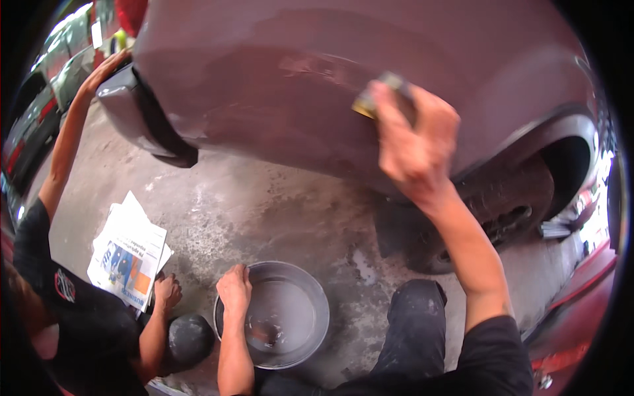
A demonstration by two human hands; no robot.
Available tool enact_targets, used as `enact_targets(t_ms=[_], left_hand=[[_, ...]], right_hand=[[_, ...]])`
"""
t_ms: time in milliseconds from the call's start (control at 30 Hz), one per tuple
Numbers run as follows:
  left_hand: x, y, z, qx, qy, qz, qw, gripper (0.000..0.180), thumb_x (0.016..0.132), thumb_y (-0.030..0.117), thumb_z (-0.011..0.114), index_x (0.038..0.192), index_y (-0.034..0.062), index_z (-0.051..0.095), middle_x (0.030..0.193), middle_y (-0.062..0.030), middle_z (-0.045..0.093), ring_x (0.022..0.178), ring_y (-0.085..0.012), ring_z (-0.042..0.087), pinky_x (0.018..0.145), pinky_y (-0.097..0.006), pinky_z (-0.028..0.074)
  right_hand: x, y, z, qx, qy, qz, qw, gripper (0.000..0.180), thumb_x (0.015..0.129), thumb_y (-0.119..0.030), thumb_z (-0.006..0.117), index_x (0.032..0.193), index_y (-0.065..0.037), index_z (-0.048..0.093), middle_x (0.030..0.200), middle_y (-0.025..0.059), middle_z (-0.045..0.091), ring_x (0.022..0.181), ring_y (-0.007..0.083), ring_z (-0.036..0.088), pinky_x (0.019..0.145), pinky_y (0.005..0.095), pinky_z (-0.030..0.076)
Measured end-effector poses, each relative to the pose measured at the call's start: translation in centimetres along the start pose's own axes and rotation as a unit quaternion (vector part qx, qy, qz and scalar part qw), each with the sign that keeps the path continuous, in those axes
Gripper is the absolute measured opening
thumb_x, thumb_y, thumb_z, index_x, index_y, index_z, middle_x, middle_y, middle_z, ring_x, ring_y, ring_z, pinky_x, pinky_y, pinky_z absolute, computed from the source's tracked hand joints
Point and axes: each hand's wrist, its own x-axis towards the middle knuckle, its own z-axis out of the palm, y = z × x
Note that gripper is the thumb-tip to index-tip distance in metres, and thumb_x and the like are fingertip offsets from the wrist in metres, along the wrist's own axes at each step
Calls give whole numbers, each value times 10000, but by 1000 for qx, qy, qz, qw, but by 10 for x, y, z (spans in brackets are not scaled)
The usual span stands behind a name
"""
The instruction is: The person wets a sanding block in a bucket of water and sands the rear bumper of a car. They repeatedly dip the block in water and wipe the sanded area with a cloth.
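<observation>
My right hand (422,142) is closed around a small sanding block (364,105), dark with a yellow edge and slightly blurred. It is against the dull maroon car body panel (277,112), to the right of a lighter, scuffed, wet-looking patch. My left hand (234,290) is curled over the left rim of a round grey tub (323,310). Cloudy water stands in the tub, and a dark reddish-brown shape shows in it; I cannot tell whether that is an object or a reflection.
On the left a co-worker in a black shirt (92,323) rests one hand by the bumper end (125,105); their other hand is beside newspaper sheets (132,257). A wheel (495,224) stands under the arch at right. The concrete floor (198,185) is stained.
</observation>
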Motion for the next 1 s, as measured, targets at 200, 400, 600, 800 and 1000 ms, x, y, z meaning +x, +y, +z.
enact_targets(t_ms=[200,400,600,800,1000], left_hand=[[0,-7,-11,2,13,-4,1000,97,970,143,709,1004,67,758,933,-195,745,875,-437,718,761,-524,550],[2,1,-5,8,7,-13,1000,106,967,143,708,1003,59,763,937,-198,749,883,-439,722,769,-526,550],[2,-3,-10,22,1,-20,1000,111,966,148,707,1005,62,766,929,-198,749,881,-432,724,772,-524,553],[3,1,-1,16,-2,-10,1000,101,966,140,706,1000,68,769,943,-185,753,878,-425,726,770,-520,556],[1,-8,-14,22,19,-27,999,99,969,143,707,1000,71,767,944,-183,753,876,-428,723,761,-521,555]], right_hand=[[56,-39,36,76,28,-13,997,339,937,-191,704,1251,-92,784,1067,121,628,969,266,596,814,396,447],[2,22,-25,40,-18,103,994,612,760,33,821,1357,-87,759,1136,155,648,991,332,623,877,455,492],[51,7,10,94,-8,-3,995,498,845,-68,712,1343,-74,722,979,119,554,922,298,574,764,446,439],[32,9,2,53,-19,36,998,492,842,-87,703,1333,-71,727,988,135,570,888,296,568,753,428,441],[28,31,-15,81,-49,-17,995,501,858,-96,687,1358,-102,724,1068,149,612,989,296,609,841,437,467]])
